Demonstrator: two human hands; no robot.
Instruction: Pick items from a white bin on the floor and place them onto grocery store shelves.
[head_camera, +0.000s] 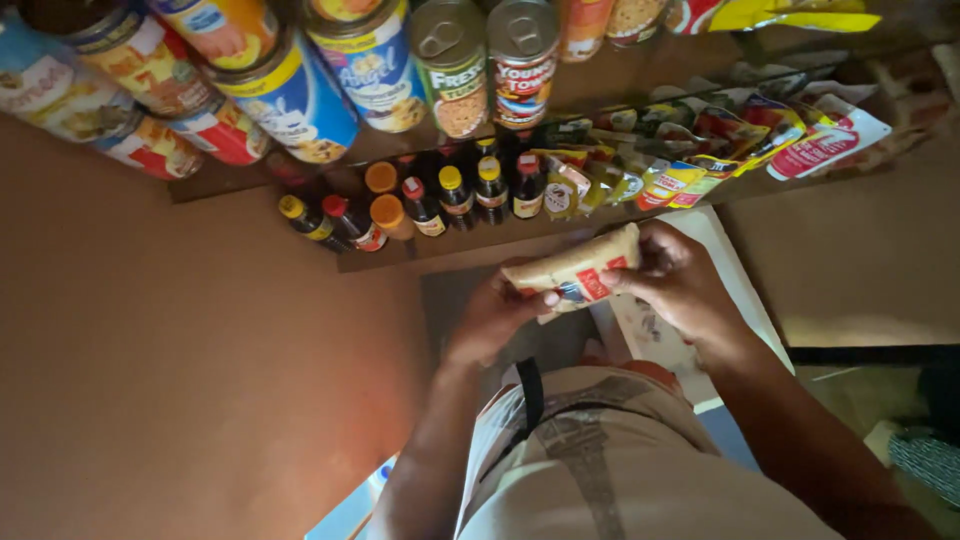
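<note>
A pale, soft food packet (578, 268) with a red and blue label is held between both hands in front of wooden shelves. My left hand (497, 315) grips its lower left end, thumb across the front. My right hand (678, 280) holds its right end with the fingers curled over the top. The packet lies tilted, its right end higher. Below the hands I see my own light shirt and a dark strap.
A shelf (470, 242) just above the hands carries small dark bottles (455, 195) with yellow, red and orange caps and a row of foil sachets (690, 160). Higher up stand cans (520, 60) and tins. A brown wall (180, 350) fills the left.
</note>
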